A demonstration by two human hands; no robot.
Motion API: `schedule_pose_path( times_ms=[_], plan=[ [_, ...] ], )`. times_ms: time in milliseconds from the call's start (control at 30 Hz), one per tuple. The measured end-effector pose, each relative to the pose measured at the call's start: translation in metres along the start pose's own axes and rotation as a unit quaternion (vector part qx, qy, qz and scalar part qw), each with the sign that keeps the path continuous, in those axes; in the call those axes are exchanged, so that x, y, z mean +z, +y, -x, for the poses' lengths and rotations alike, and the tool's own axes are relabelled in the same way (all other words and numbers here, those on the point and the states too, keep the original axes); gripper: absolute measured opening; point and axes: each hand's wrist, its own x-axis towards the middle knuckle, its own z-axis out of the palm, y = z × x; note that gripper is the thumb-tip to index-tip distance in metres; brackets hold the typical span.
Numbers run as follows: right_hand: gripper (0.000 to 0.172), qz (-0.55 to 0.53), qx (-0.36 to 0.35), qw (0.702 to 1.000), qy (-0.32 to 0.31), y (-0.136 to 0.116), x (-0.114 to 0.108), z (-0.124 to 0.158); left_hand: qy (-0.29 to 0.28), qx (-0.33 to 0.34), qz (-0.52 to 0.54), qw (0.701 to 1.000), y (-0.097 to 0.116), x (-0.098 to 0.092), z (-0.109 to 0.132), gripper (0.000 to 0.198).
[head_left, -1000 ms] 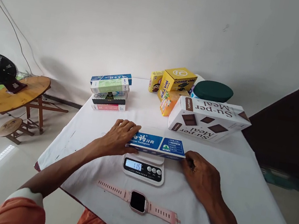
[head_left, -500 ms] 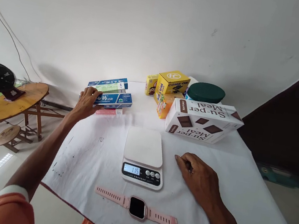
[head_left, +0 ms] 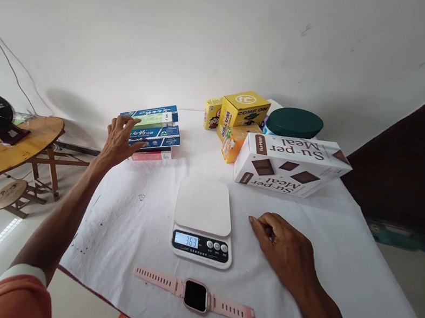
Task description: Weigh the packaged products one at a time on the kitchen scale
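Long blue-and-white cardboard box (head_left: 159, 136), upper left: probably light, kinda crushable, pinch the long edges. My left hand (head_left: 118, 138) is splayed; right hand (head_left: 285, 246) curled, can't tell if gripping.

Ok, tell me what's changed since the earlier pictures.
The toothpaste box went from the scale to the pile of boxes at the left, where the left hand has opened. The display went from 115 to 363. The right hand, watch and large white box stayed put.
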Motion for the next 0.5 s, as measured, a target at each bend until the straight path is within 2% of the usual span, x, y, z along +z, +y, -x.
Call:
schedule_pose_path(
  times_ms=[167, 400, 500],
  plan=[
    [0.034, -0.001, 0.007, 1.000, 0.000, -0.004, -0.002, -0.001, -0.019, 0.007, -0.037, 0.999, 0.015, 0.002, -0.006, 0.064],
    [0.031, -0.001, 0.025, 1.000, 0.005, -0.005, -0.002, -0.003, -0.037, 0.009, -0.047, 0.998, 0.012, 0.004, -0.014, 0.062],
    [0.029, -0.002, 0.034, 0.999, 0.000, -0.004, 0.000, -0.002, -0.029, 0.011, -0.043, 0.999, 0.020, 0.000, -0.016, 0.068]
  ],
)
